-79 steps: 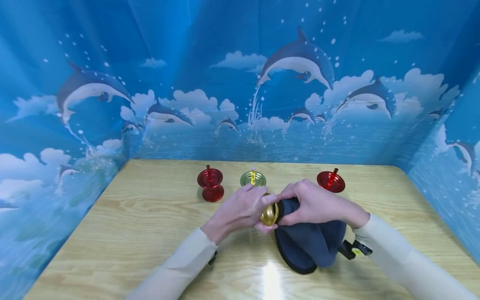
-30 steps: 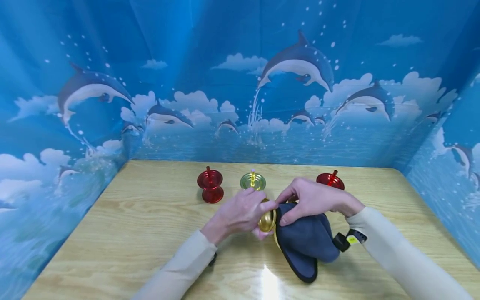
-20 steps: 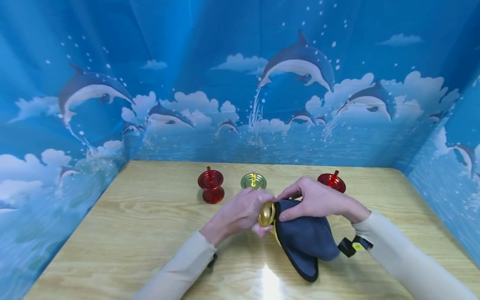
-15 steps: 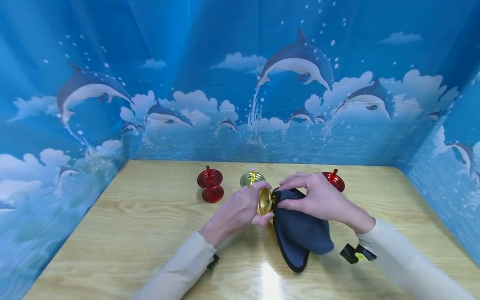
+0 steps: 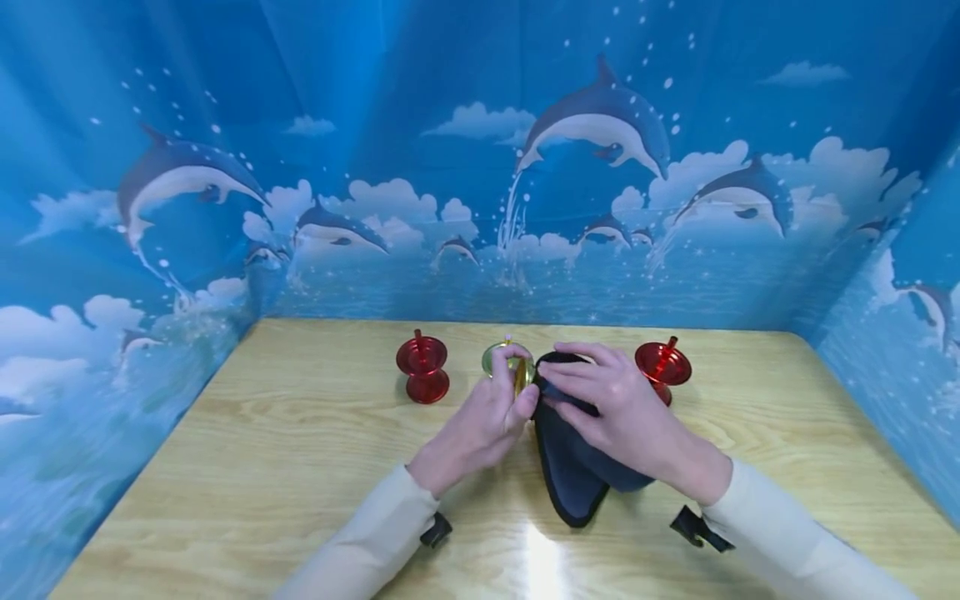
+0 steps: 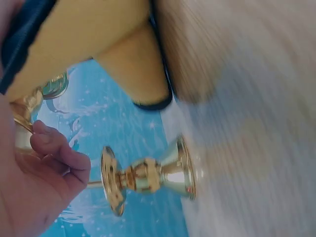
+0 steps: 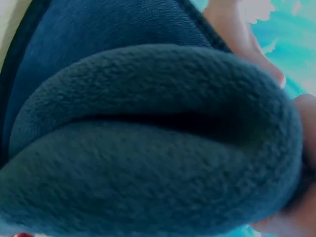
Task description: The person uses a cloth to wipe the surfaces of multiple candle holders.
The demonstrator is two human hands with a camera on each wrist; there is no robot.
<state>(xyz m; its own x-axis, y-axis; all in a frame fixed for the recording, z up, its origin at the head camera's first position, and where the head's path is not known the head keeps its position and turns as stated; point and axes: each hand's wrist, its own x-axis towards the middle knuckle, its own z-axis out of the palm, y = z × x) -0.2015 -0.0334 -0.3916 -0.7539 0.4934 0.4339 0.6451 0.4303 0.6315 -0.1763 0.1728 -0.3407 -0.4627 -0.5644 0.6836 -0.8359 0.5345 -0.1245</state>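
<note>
My left hand (image 5: 480, 421) holds a shiny gold candle holder (image 5: 521, 375), its dish seen nearly edge-on and its lower part hidden by my fingers and the cloth. My right hand (image 5: 626, 408) grips a dark blue cloth (image 5: 566, 471) with black edging against the holder's right side. The cloth hangs down in a point. The left wrist view shows its yellow underside (image 6: 106, 29); in the right wrist view a thick fleecy fold (image 7: 148, 173) fills most of the picture.
Two red candle holders (image 5: 423, 367) (image 5: 663, 367) stand toward the table's back. Between them a green dish (image 5: 491, 358) is partly behind my left hand. A gold candle holder (image 6: 148, 175) appears sideways in the left wrist view. A dolphin-print curtain (image 5: 450, 167) surrounds the wooden table (image 5: 300, 467).
Both hands have moved away from me with the holder and the cloth. The gold dish has turned from facing right to nearly edge-on. More of the right red holder shows now.
</note>
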